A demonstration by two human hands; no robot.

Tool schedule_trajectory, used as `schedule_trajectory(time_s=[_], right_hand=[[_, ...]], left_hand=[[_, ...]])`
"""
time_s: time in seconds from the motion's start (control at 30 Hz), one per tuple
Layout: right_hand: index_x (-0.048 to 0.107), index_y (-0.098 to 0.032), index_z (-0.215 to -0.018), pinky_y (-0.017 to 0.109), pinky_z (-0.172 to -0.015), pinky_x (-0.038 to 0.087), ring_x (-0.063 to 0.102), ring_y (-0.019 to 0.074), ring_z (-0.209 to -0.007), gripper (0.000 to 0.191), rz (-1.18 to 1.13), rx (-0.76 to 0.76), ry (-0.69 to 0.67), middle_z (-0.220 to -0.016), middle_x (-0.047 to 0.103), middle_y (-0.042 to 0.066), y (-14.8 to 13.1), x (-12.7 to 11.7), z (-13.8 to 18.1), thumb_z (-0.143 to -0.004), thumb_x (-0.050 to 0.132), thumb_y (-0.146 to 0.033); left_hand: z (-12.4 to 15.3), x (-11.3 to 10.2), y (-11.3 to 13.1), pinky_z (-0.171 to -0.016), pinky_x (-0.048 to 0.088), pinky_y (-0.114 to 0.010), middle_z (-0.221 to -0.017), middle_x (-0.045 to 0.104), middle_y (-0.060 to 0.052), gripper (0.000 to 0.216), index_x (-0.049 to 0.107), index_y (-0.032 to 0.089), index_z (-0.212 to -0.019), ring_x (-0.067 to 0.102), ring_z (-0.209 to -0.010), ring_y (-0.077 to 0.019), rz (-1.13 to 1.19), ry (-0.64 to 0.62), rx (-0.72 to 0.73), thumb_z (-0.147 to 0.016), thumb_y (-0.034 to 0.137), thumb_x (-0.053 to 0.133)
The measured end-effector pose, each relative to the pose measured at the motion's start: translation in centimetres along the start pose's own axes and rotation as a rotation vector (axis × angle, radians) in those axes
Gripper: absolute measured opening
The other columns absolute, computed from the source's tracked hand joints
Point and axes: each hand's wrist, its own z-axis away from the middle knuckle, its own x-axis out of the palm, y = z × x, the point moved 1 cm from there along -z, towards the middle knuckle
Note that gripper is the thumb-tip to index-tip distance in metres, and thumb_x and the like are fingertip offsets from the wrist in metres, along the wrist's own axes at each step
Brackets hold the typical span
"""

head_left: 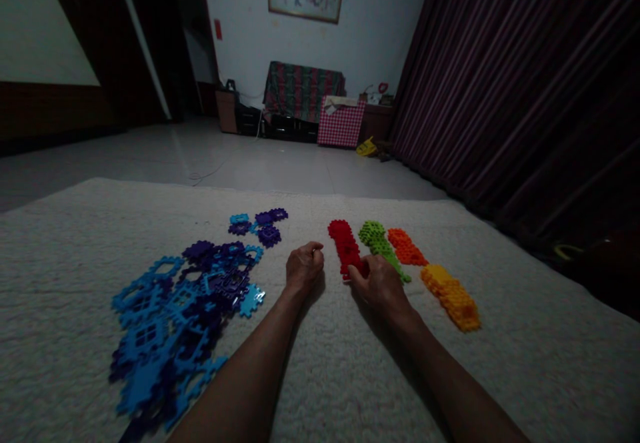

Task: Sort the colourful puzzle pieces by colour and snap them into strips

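A row of red interlocking plastic tiles (344, 240) lies on the pale carpet, overlapping one another. My right hand (380, 283) is at its near end, thumb and fingers closed around a red tile there. To the left, my left hand (304, 266) rests on the carpet in a loose fist, apart from the tiles, with nothing showing in it. Beyond my right hand runs a row of green tiles (374, 235), partly covered by the hand. Orange tiles (406, 248) and yellow-orange tiles (450, 296) form two more rows on the right.
A large heap of blue and purple tiles (183, 303) spreads over the left of the carpet (320, 376). A smaller group of purple and blue tiles (270, 234) lies behind it. Dark curtains (475, 76) hang at right; a low cabinet (290, 126) stands by the far wall.
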Motion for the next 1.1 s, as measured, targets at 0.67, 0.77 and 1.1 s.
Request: schedule_trajectory(time_s=[0.67,0.77,1.1], right_hand=[[0.057,-0.021,-0.087,0.036,-0.078,0.044,0.058,0.0246,-0.085,0.013,-0.158,-0.277,0.060,-0.088,0.061,0.009,-2.4,2.9,6.2,-0.091,0.045,-0.021],[0.060,-0.021,-0.092,0.038,-0.084,0.042,0.057,0.0257,-0.090,0.016,-0.097,-0.253,0.127,-0.094,0.064,0.011,-2.7,3.3,7.1,-0.090,0.044,-0.018],[0.065,-0.019,-0.088,0.037,-0.090,0.042,0.058,0.0266,-0.094,0.022,-0.124,-0.197,0.159,-0.093,0.067,0.013,-2.7,3.7,6.7,-0.087,0.044,-0.016]], left_hand=[[-0.2,0.1,-0.1,-0.091,0.052,-0.030,-0.108,0.077,-0.010,0.037,0.075,0.020,-0.113,0.071,-0.099,-0.0209,0.068,-0.007,0.004,-0.086,0.017,0.050],[0.2,-0.2,0.0,-0.096,0.051,-0.031,-0.110,0.077,-0.009,0.038,0.074,0.020,-0.117,0.070,-0.103,-0.0207,0.132,-0.060,0.002,-0.087,0.017,0.050],[6.5,-3.2,-0.6,-0.102,0.051,-0.032,-0.116,0.075,-0.012,0.043,0.075,0.014,-0.115,0.068,-0.109,-0.0212,0.171,-0.159,0.062,-0.080,0.006,0.052]])
